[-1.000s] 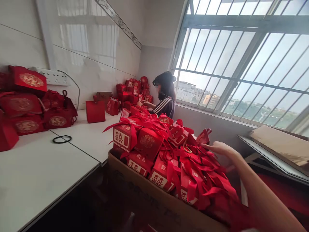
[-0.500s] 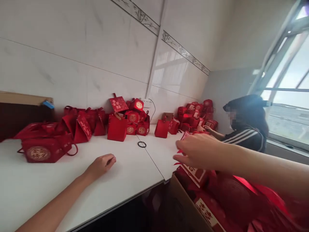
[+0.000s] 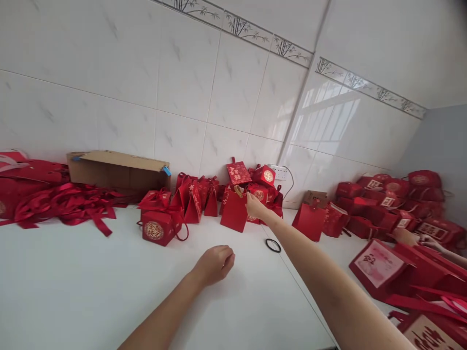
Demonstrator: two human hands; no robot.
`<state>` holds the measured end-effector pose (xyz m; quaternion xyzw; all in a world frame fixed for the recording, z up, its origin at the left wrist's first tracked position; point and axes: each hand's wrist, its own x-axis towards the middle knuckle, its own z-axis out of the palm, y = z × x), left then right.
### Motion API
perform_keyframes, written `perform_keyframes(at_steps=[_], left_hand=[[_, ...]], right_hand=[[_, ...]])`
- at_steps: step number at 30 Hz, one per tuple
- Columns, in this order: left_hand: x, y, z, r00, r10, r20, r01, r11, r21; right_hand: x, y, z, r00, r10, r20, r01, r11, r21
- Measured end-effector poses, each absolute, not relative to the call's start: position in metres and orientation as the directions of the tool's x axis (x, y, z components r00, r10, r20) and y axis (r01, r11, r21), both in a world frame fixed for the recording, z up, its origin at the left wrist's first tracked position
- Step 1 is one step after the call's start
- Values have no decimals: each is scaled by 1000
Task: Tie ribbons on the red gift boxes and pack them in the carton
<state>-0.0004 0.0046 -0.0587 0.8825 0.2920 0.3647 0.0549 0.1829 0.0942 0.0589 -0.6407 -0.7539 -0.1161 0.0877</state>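
Note:
My left hand (image 3: 216, 265) rests on the white tabletop (image 3: 109, 291) with its fingers curled in and nothing showing in them. Stretched far across the table, my right hand (image 3: 256, 206) has its fingers closed at the upper right edge of a red gift bag (image 3: 233, 211) with a tan loop on top. Behind that bag, partly hidden by my hand, several red gift boxes (image 3: 267, 176) with gold round emblems are piled up. A hexagonal red gift box (image 3: 156, 228) with cord handles stands left of it. A black ring (image 3: 273, 245) lies under my right forearm.
A heap of red ribbons (image 3: 69, 206) and a cardboard box (image 3: 120, 167) are at the left. More red boxes (image 3: 379, 209) are stacked at the right, where a co-worker's hand (image 3: 430, 241) shows. A power strip (image 3: 278, 172) is by the tiled wall.
The view has turned left. My right hand has moved from the red boxes in the carton at the right to the red gift bag near the wall. My left hand stays curled on the table.

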Motion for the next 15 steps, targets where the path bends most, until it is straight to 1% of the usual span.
perform_keyframes(at_steps=[2, 4, 6, 9, 11, 13, 14, 15], left_hand=[[-1, 4, -57, 546, 563, 620, 478, -818, 321], [-3, 3, -54, 511, 593, 622, 479, -797, 367], [-4, 2, -51, 419, 675, 607, 471, -733, 490], [-4, 3, -46, 148, 813, 563, 381, -573, 726], [-5, 6, -43, -64, 862, 503, 258, -473, 843], [-6, 11, -41, -206, 894, 397, 119, -380, 917], [-6, 13, -40, -216, 916, 337, 54, -333, 941], [-6, 15, -40, -181, 941, 286, -1, -290, 957]], right_hand=[[181, 102, 46, -83, 928, 363, 992, 113, -63], [181, 103, 38, -16, 906, 424, 977, 105, -187], [181, 95, 34, 7, 876, 482, 947, 149, -283], [183, 68, 25, 33, 805, 593, 884, 254, -393], [185, 45, 13, 75, 720, 690, 775, 394, -495], [187, 26, -1, 103, 678, 728, 596, 544, -591], [188, 19, -8, 99, 690, 717, 499, 589, -635], [188, 14, -14, 76, 723, 686, 410, 605, -683]])
